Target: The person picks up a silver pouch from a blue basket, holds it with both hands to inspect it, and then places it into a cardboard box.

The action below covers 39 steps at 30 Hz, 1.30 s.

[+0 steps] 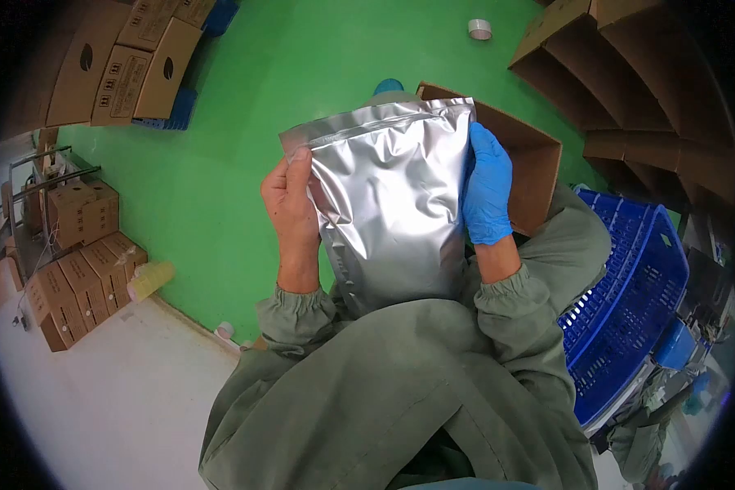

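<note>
A silver foil pouch (396, 200) is held upright in front of my body, its sealed top edge facing away from me. Bare, my left hand (292, 200) pinches the pouch's upper left side, thumb on the front face. On the other side my right hand (489, 188), in a blue glove, grips the upper right edge; some of its fingers are hidden behind the foil. The pouch looks filled and its surface is creased. Just beyond my right hand stands an open cardboard box (539, 167), partly covered by the pouch and my hand.
A blue plastic basket (629, 302) stands at my right. Open cardboard boxes (621, 73) are stacked at the upper right. Closed cartons (131, 77) stand at the upper left, more cartons (86, 286) lower left. A tape roll (479, 29) lies on the green floor (204, 212).
</note>
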Available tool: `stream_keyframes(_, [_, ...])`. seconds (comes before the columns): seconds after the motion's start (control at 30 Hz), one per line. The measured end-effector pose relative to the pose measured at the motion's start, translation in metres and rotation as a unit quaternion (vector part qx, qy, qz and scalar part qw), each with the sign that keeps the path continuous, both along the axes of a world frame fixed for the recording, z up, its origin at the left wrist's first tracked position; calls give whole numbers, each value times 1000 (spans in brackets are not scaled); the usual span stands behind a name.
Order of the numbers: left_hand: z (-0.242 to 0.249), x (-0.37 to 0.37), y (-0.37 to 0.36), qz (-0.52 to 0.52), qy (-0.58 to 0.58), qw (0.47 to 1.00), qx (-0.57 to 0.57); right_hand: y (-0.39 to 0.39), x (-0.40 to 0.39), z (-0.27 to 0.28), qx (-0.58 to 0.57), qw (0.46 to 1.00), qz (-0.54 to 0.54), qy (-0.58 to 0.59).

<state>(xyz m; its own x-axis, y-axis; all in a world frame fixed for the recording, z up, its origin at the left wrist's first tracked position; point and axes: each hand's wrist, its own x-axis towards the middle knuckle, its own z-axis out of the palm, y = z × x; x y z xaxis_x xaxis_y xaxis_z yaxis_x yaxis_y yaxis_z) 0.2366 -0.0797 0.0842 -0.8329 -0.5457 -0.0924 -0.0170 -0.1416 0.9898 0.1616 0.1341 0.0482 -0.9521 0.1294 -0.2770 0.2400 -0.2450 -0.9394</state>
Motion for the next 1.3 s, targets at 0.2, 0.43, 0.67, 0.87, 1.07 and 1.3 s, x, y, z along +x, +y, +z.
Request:
stream_keyframes(0.2, [-4, 2, -3, -16, 2, 1000, 20, -1, 0, 1, -24, 1000, -5, -14])
stream_keyframes(0.43, [1, -1, 1, 15, -26, 1000, 7, -2, 0, 4, -5, 1000, -5, -15])
stream_keyframes(0.67, [1, -3, 2, 25, -23, 999, -11, -2, 1, 4, -26, 999, -7, -19])
stream_keyframes(0.87, [0, -4, 2, 32, -15, 999, -7, -1, 1, 2, 6, 1000, -17, -17])
stream_keyframes(1.07, [-2, -4, 1, 27, -3, 1000, -15, -2, 2, 8, -14, 999, -13, -25])
stream_keyframes(1.3, [6, -2, 5, 19, -20, 1000, -12, -1, 2, 0, -9, 1000, -19, -23])
